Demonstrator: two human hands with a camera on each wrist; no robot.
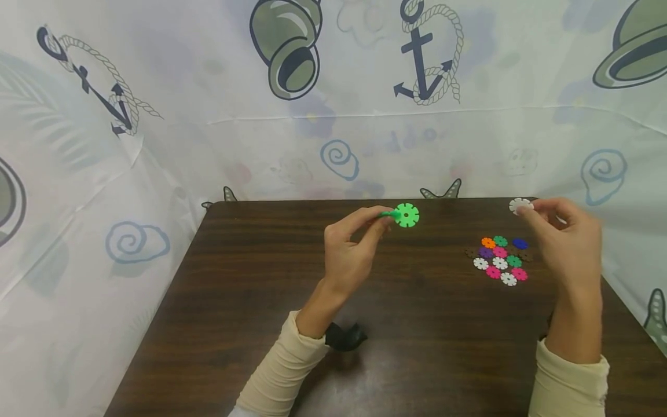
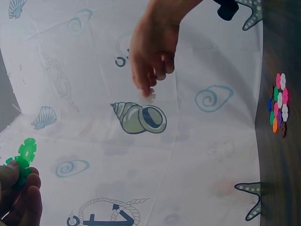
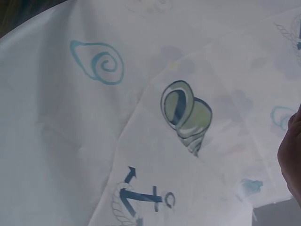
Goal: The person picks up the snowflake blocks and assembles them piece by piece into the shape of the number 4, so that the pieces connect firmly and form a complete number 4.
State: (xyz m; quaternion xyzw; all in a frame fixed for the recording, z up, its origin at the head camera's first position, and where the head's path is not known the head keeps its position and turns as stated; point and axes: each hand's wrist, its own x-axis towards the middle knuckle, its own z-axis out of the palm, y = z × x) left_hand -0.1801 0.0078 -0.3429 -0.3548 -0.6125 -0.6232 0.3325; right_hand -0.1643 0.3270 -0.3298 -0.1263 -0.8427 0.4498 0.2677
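My L hand (image 1: 348,255) pinches bright-green notched plastic discs (image 1: 411,216), apparently 2 joined, left of the multicolour plastic-disc cluster (image 1: 499,252); R hand (image 1: 570,243) pinches a white notched plastic disc (image 1: 517,204) above it. White + cluster: unattached, prob. left to do.

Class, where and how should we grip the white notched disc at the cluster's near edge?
Probably pinch the white, round, plastic-looking notched disc by its near rim, coming from the near side: it lies flat on the dark wood-grained table, pink notched discs flank its far side, and nothing blocks the near rim.
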